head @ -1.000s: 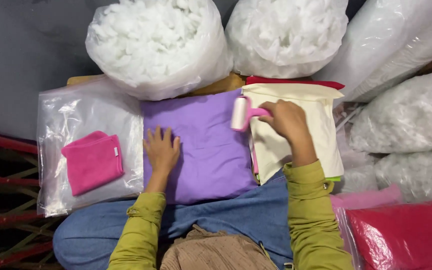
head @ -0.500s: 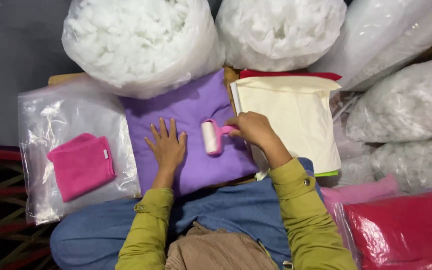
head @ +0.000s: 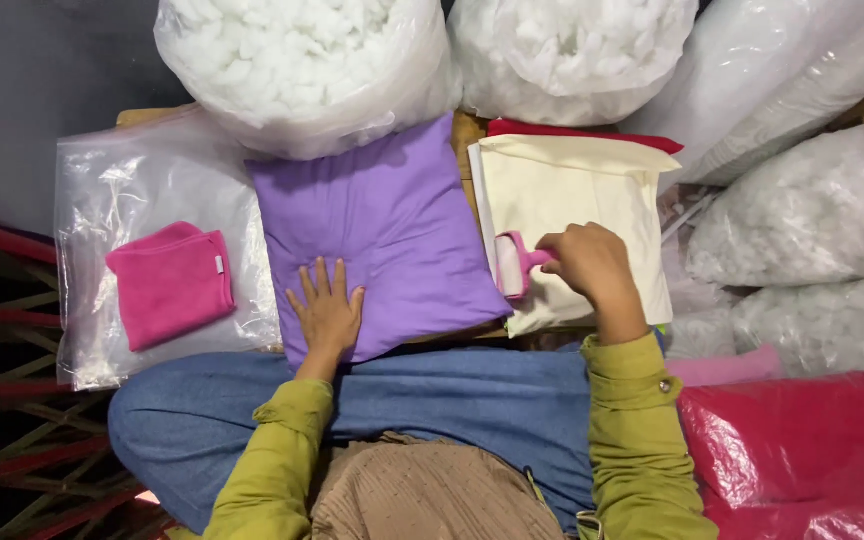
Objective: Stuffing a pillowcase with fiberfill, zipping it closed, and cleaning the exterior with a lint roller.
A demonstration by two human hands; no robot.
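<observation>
A purple cushion (head: pixel 387 225) lies in front of me, partly on my lap. My left hand (head: pixel 328 312) rests flat on its near left corner, fingers spread. My right hand (head: pixel 589 262) grips the pink handle of a lint roller (head: pixel 511 264), whose white roll sits at the cushion's right edge, over the cream fabric cover (head: pixel 572 195) beside it. A red fabric (head: pixel 582 132) peeks out under the cream cover at its far edge.
Clear bags of white stuffing (head: pixel 302 60) stand at the back and right (head: pixel 802 215). A folded pink cloth (head: pixel 172 283) lies on a clear plastic bag (head: pixel 112 200) to the left. A red bagged cushion (head: pixel 802 450) sits at right front. Red bars (head: pixel 2 320) at far left.
The roller moved from the cushion's middle to its right edge. The cushion shifted slightly, and my left hand slid toward its near corner.
</observation>
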